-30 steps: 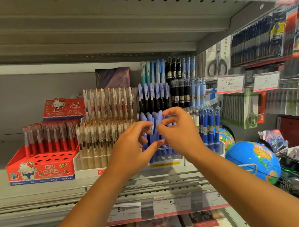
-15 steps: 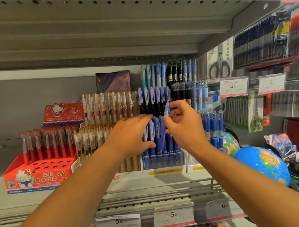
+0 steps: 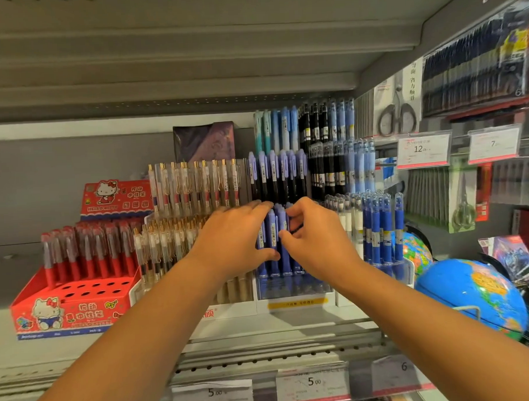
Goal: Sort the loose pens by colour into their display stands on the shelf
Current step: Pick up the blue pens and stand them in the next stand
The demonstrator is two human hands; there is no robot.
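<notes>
Pressing the left hand (image 3: 234, 241), fingers fairly straight, against the upright blue pens (image 3: 273, 230) standing in the clear display stand (image 3: 291, 288). Pinching among those same pens with the curled fingers and thumb of the right hand (image 3: 316, 240), just beside the left.

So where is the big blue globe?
In the head view, the big blue globe sits low at the right, just past the dark blue pens, with a smaller globe behind it.

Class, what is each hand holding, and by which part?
The right hand pinches an upright blue plastic pen at mid-barrel. The left hand only steadies the neighbouring blue pens with fairly straight fingers; no grip.
</notes>
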